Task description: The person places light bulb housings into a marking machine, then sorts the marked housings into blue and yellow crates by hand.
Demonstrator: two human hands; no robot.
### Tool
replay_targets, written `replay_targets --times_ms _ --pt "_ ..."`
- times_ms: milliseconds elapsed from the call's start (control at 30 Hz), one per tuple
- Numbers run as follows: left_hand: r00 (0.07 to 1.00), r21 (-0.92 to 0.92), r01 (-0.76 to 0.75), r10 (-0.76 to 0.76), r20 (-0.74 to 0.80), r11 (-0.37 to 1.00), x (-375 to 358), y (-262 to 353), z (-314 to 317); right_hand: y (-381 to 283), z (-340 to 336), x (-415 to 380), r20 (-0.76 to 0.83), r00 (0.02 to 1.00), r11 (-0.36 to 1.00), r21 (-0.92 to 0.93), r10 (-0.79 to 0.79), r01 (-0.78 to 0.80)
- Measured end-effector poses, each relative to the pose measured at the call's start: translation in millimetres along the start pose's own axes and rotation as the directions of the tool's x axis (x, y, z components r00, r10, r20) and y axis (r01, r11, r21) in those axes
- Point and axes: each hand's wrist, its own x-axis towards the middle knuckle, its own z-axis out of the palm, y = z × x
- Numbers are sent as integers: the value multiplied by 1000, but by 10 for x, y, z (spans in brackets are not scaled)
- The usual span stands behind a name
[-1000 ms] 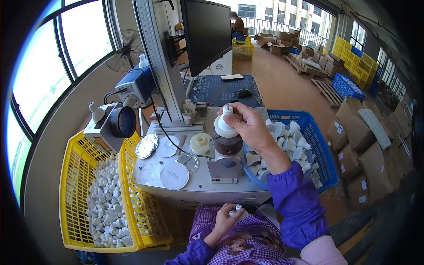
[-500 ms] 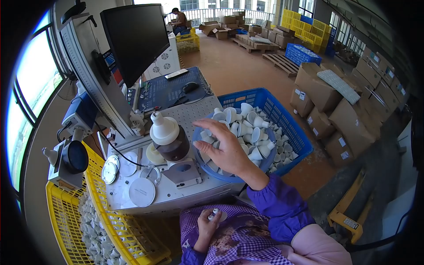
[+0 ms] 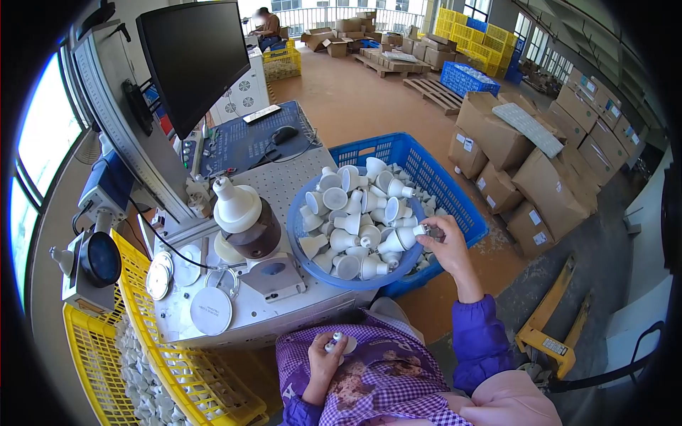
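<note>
My left hand (image 3: 325, 361) is closed around a small white light bulb (image 3: 343, 346) in front of the checked apron; the fingers hide part of it. At the right rim of a round blue basin (image 3: 302, 266), my right hand (image 3: 450, 248) pinches the capped end of another white bulb (image 3: 401, 240). That bulb still lies among several loose white bulbs (image 3: 347, 266) heaped in the basin, facing various ways. To the left, a larger white bulb (image 3: 236, 206) stands cap up on a dark round holder (image 3: 256, 238) on the perforated metal table.
A blue crate (image 3: 455, 195) of bulbs stands behind the basin. Yellow crates (image 3: 131, 284) with white parts sit at lower left. Flat discs (image 3: 211, 310), a monitor (image 3: 193, 64) and a mouse (image 3: 285, 135) are on the table. Cartons (image 3: 497, 135) and a yellow pallet jack (image 3: 550, 334) are at right.
My right hand has moved from above the basin's left side to its right rim and closed on a bulb. My left hand keeps its bulb. The view has shifted slightly.
</note>
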Motion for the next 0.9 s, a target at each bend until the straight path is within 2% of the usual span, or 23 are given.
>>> replay_targets --times_ms 133,200,333,433,500,600,667,733,800,833,900 --pt "1000 -26 5 -5 3 1000 -5 -56 -5 -153 57 -46 60 998 989 143 34 -42" --pt "999 -60 42 -41 24 997 -2 -62 10 -161 177 -48 18 999 896 442 36 -40" --pt "1000 -32 -9 10 26 999 -29 83 -10 -280 185 -43 103 995 873 483 13 -62" --pt "1000 -74 -6 8 20 997 -66 210 -29 -335 195 -50 147 989 858 508 -2 -74" --pt "998 -109 -59 63 32 992 -94 352 -41 -410 180 -54 180 983 837 542 -38 -67" --pt "999 -143 -41 45 27 989 -115 473 -42 -436 163 -60 217 976 834 544 -29 -96" --pt "999 -171 -43 47 24 984 -126 576 -42 -429 146 -69 202 979 836 542 -31 -86" --pt "991 -146 -119 127 46 982 -158 721 -81 -377 242 -71 178 983 871 488 -40 -53" --pt "989 -137 -140 144 24 981 -159 918 -154 -402 291 -83 132 991 818 571 -5 -72" --pt "983 -175 -179 185 21 968 -161 1058 -182 -401 305 -82 146 989 812 580 -27 -64" --pt "959 -178 -276 282 9 945 -128 1293 -278 -401 328 -90 51 999 810 586 -3 -28"
